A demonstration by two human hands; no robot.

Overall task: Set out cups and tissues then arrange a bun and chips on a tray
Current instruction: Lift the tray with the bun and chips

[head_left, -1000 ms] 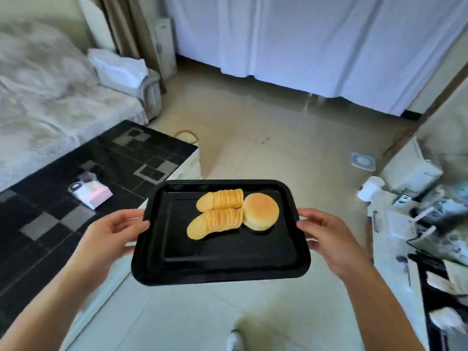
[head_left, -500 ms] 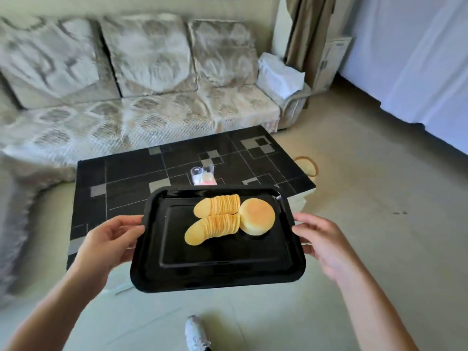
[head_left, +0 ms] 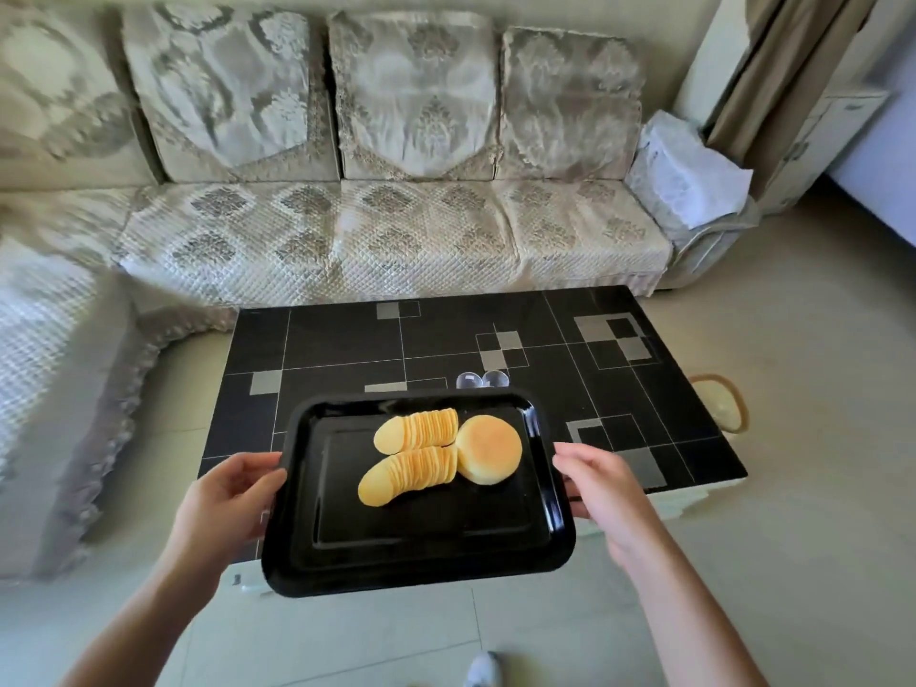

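Left hand (head_left: 225, 498) closed on the left rim of the black tray (head_left: 426, 552), held above the near edge of the dark tiled bench (head_left: 347, 349); two fanned rows of chips (head_left: 414, 451) lie on the tray's far half, the bun (head_left: 489, 449) touching their right ends; two clear cups (head_left: 482, 379) stand on the bench just beyond the tray; right hand (head_left: 602, 480) closed on the right rim.
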